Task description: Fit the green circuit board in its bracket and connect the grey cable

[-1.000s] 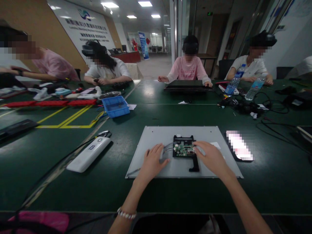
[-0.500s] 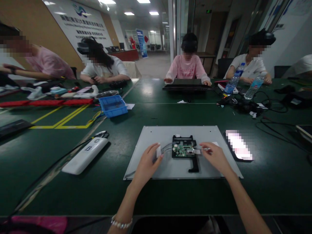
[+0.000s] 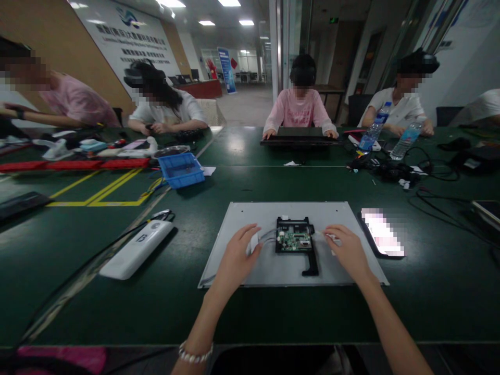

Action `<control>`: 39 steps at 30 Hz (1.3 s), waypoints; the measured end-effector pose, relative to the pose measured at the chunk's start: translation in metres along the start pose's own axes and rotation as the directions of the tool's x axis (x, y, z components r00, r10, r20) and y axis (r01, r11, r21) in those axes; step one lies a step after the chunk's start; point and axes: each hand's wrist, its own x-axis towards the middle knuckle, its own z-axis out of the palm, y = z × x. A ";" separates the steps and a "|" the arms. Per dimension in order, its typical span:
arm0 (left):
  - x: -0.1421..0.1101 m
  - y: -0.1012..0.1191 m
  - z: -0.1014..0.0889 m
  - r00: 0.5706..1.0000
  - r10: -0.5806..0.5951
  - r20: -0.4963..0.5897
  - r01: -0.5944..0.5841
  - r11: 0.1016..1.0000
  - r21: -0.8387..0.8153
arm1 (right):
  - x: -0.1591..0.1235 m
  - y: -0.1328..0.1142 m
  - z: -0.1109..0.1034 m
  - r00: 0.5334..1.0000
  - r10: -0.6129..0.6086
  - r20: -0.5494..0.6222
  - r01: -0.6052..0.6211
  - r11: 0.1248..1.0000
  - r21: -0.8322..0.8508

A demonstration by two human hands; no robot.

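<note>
Left of the circuit board (image 3: 294, 239), left hand (image 3: 239, 253) pinches a white tag (image 3: 254, 242); right of it, right hand (image 3: 344, 247) has fingertips together, grip contents unclear.

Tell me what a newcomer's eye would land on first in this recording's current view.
Probably the green circuit board in its black bracket, centred on the pale panel between the left hand and the right hand. Next, likely the bright-screened phone just right of the panel, then the white power bank to the left. Farther back, the blue bin stands out against the dark green table.
</note>
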 end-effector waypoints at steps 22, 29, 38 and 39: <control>0.130 0.043 0.053 0.965 0.200 0.172 -0.256 0.866 0.430 | 0.003 -0.002 -0.005 0.989 0.133 0.070 -0.119 0.978 -0.171; 0.138 0.061 0.092 0.926 0.234 0.295 -0.334 0.872 0.358 | 0.004 0.002 -0.004 0.990 0.125 0.060 -0.114 0.981 -0.155; 0.088 0.003 0.037 0.970 0.107 0.219 -0.120 0.992 0.047 | 0.006 0.003 -0.004 0.997 0.068 0.029 -0.067 0.997 -0.050; 0.081 -0.002 0.032 0.960 0.116 0.254 -0.113 0.993 -0.027 | 0.011 0.000 -0.003 0.998 0.058 0.030 -0.057 0.998 -0.040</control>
